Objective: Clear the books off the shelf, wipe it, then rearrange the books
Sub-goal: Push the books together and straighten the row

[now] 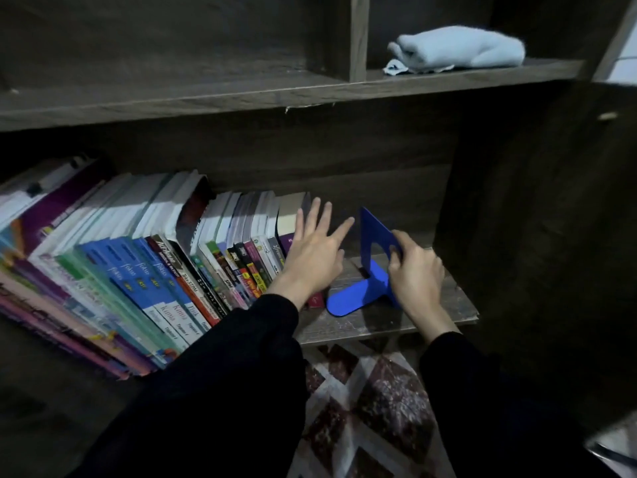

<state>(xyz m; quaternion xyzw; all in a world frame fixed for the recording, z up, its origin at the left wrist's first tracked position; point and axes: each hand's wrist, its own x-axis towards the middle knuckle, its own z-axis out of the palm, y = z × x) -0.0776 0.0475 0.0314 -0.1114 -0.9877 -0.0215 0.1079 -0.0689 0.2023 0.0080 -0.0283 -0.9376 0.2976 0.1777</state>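
A long row of books (144, 263) stands leaning on the lower shelf (396, 319), spines toward me. My left hand (315, 251) lies flat with straight, spread fingers against the rightmost book, a purple one (286, 241). Just right of it stands a blue metal bookend (370, 267), its foot flat on the shelf board. My right hand (415, 269) grips the bookend's upright plate at its right edge. A folded light-blue cloth (458, 48) lies on the upper shelf (241, 98).
A vertical divider (358, 36) splits the upper shelf; the cloth sits in its right bay. The cabinet's dark side wall (534, 219) rises right of the bookend. A patterned rug (368, 412) covers the floor below the shelf edge.
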